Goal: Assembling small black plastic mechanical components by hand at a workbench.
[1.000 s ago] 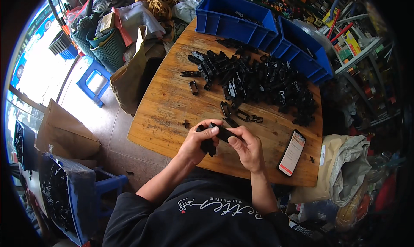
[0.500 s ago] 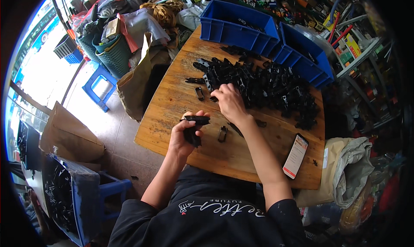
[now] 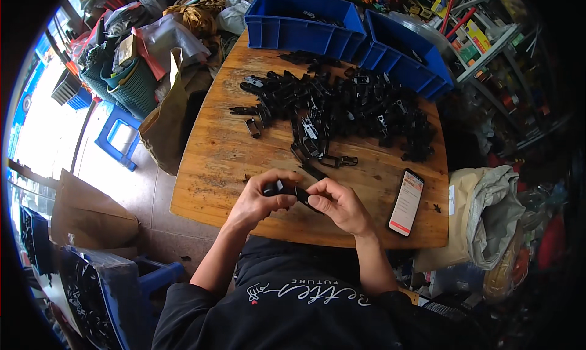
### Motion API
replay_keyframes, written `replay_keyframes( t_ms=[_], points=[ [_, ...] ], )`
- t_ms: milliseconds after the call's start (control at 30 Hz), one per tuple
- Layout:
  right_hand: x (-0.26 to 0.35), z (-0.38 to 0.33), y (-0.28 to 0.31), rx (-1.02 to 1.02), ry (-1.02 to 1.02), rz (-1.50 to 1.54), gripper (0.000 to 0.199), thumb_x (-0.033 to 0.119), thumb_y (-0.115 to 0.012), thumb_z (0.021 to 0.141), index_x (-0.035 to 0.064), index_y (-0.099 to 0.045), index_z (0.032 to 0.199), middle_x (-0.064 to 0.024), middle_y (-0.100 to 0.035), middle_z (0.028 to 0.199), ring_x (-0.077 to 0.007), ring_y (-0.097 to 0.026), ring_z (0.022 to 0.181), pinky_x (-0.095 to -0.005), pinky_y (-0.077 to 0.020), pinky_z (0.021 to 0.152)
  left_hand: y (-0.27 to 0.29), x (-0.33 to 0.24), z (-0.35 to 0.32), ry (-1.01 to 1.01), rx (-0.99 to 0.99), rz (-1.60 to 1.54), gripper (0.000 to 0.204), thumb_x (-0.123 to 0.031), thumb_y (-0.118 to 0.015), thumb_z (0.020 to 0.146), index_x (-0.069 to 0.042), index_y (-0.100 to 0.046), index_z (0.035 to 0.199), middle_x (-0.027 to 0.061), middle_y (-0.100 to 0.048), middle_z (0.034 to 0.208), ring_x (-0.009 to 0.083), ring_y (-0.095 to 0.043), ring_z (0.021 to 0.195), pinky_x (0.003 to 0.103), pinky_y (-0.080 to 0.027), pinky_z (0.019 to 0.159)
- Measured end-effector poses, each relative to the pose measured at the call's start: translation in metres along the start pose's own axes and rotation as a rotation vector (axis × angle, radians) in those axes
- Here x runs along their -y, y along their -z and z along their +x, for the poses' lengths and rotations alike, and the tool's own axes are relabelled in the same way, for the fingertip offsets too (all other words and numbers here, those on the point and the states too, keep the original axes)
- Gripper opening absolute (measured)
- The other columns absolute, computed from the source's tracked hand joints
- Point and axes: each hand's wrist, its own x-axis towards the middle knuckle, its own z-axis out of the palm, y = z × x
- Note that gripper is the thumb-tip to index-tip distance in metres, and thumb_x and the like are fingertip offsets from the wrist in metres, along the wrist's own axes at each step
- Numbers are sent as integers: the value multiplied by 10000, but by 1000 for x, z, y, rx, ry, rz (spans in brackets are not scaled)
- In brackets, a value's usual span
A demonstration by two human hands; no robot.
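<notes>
Head view: black plastic clip (image 3: 292,191) pinched between left hand (image 3: 259,200) and right hand (image 3: 339,206) fingers.

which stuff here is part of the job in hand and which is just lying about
In use: left hand and right hand holding a black plastic clip; pile of black clips; blue bins.
Lying about: smartphone; cloth sack; green basket.

Small black plastic clip part (image 3: 292,191): elongated, dark, lying roughly level, held above the near edge of the round wooden worktop (image 3: 207,167), partly hidden by fingers (image 3: 317,200).
</notes>
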Motion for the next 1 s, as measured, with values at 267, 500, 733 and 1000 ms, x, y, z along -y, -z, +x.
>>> replay_keyframes(
  t_ms=[267,500,733,1000],
  points=[
    [-23,19,50,-638,91,-711,209,236,-574,879,27,-564,871,-52,-588,669,-135,-567,614,-273,-441,543,-3,4,-4,0,-43,40,226,-60,-745,668,-33,-633,863,17,-599,683,74,-529,567,190,-403,521],
    [-57,45,78,-718,8,-909,298,295,-635,825,10,-560,783,-89,-566,593,-220,-551,554,-332,-442,537,-11,18,2,-28,-172,-103,176,-77,-727,720,-47,-606,844,18,-601,663,54,-498,540,180,-382,486],
    [-27,22,69,-543,-80,-48,137,142,-635,825,17,-582,837,-1,-565,736,-68,-529,634,-201,-458,576,-10,20,4,-35,-295,-275,175,-76,-730,711,-57,-590,814,32,-616,688,57,-485,526,190,-386,482],
    [26,6,8,-641,401,-511,110,105,-669,810,9,-621,832,25,-545,674,-41,-462,611,-178,-373,556,-27,21,6,-16,-267,-297,167,-72,-728,713,-60,-592,810,21,-602,661,57,-485,524,192,-378,476]
  ],
)
